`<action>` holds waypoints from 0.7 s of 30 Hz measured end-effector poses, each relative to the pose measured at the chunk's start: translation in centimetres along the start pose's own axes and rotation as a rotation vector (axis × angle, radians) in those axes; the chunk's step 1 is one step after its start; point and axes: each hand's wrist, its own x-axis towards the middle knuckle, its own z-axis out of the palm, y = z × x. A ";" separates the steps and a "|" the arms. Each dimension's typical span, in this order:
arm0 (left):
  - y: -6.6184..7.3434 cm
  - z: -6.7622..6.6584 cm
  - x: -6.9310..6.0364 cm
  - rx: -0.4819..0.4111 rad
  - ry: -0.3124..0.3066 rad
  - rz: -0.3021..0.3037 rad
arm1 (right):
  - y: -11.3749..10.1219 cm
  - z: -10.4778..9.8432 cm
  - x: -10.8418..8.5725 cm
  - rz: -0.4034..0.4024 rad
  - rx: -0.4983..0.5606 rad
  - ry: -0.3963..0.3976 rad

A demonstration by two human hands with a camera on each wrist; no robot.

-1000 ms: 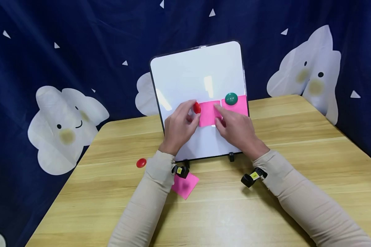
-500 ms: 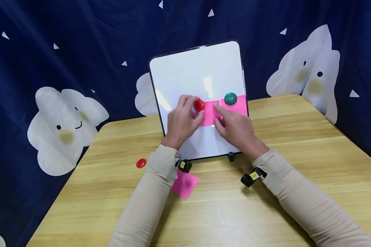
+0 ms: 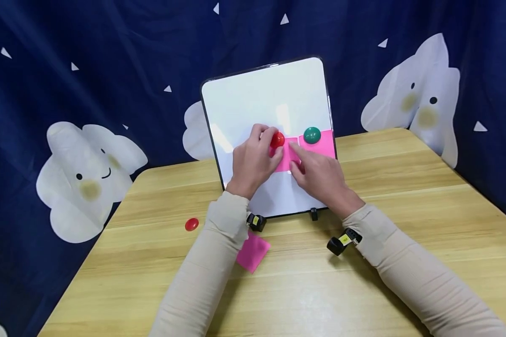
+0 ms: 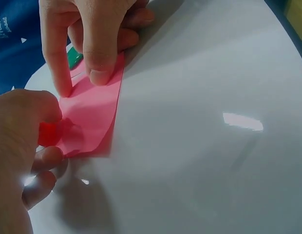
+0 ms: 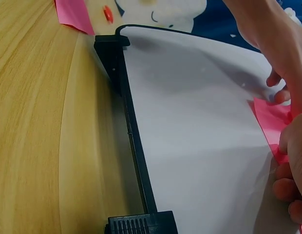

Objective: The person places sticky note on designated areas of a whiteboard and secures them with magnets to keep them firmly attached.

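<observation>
A red round magnet (image 3: 279,139) is held between the fingers of my left hand (image 3: 253,159), at the upper left part of a pink sticky note (image 3: 284,161). That note lies against the whiteboard (image 3: 265,100), and its lower edge lifts slightly off the board in the left wrist view. My right hand (image 3: 320,178) presses the note with index finger and thumb, near its right side. Just right of it, a green magnet (image 3: 312,135) sits on a second pink note (image 3: 326,147). In the right wrist view, my fingers hide the red magnet.
On the wooden table (image 3: 152,262), another red magnet (image 3: 191,224) lies left of my left sleeve. A loose pink note (image 3: 254,252) lies in front of the board, partly under that forearm. A black stand foot (image 3: 314,214) supports the board's lower edge. A dark blue curtain (image 3: 244,32) hangs behind.
My left hand has moved right and slightly up with the red magnet, from the note's left edge onto its upper part. The right hand stays about where it was on the note.
</observation>
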 end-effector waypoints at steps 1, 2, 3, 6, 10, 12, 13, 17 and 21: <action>0.1 0.0 0.1 0.007 -0.007 0.001 | 0.0 0.0 0.0 0.000 -0.001 0.000; 0.2 0.0 0.2 0.011 -0.014 0.001 | 0.0 0.0 0.0 -0.002 -0.002 0.001; 0.2 0.0 0.2 0.015 -0.021 0.003 | 0.0 0.0 0.0 -0.003 -0.002 0.003; 0.4 0.0 0.4 0.021 -0.037 0.003 | 0.0 0.0 -0.1 -0.006 -0.001 0.010; 0.6 0.0 0.5 0.032 -0.050 -0.004 | -0.1 0.2 -0.1 -0.008 -0.008 0.013; 0.6 0.0 0.6 0.042 -0.052 0.000 | -0.1 0.2 -0.1 -0.004 -0.009 0.011; 0.7 0.0 0.6 0.049 -0.053 0.005 | -0.1 0.3 -0.1 0.000 -0.012 0.009; 0.8 -0.1 0.7 0.075 -0.059 0.029 | 0.0 0.3 -0.1 0.012 -0.020 0.001; 0.8 -0.1 0.9 0.096 -0.066 0.042 | 0.0 0.3 -0.2 0.009 -0.025 0.000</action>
